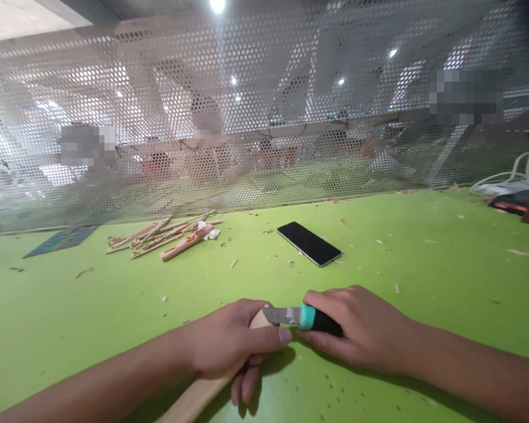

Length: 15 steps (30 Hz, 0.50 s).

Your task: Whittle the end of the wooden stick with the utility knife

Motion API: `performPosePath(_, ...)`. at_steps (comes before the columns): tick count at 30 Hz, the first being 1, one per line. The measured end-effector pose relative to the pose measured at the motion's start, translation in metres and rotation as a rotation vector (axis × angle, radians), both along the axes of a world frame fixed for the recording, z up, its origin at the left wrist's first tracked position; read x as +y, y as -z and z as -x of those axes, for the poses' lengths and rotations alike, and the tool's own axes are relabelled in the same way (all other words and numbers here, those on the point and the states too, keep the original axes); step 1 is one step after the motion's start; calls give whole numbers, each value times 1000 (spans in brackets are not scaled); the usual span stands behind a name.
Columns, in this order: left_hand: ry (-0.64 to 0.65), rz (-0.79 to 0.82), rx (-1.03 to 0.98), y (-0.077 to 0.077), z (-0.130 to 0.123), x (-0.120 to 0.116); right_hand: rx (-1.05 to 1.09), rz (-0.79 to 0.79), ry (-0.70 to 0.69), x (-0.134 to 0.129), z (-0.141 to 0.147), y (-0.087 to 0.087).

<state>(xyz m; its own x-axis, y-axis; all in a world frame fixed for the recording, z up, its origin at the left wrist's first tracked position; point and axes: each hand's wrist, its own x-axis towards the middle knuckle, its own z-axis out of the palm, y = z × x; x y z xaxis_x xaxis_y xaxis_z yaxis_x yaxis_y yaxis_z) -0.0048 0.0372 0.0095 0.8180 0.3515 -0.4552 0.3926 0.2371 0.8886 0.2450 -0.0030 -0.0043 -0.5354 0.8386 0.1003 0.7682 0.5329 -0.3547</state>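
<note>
My left hand (229, 335) is wrapped round a pale wooden stick (203, 392), close to its far end. The stick slants from the bottom edge up toward the middle. My right hand (357, 329) grips a carving knife (320, 321) by its black handle with a teal collar. Its flat metal blade points left and lies against the stick's far end. The left thumb rests along the stick, just below the blade. Part of the stick is hidden under the left hand.
Beyond my hands a black phone (309, 243) lies on the green table (114, 311). Several wood strips (185, 242) are piled left of it, near a dark patterned sheet (62, 239). Shavings are scattered about. A perforated metal screen (247, 117) closes off the back; a white cable (506, 179) lies far right.
</note>
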Motion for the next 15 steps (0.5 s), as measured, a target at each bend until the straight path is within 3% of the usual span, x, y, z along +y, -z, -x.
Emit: performPosePath(15,-26,14,-8,1,0,-1,24,15,-4,1,-1,1)
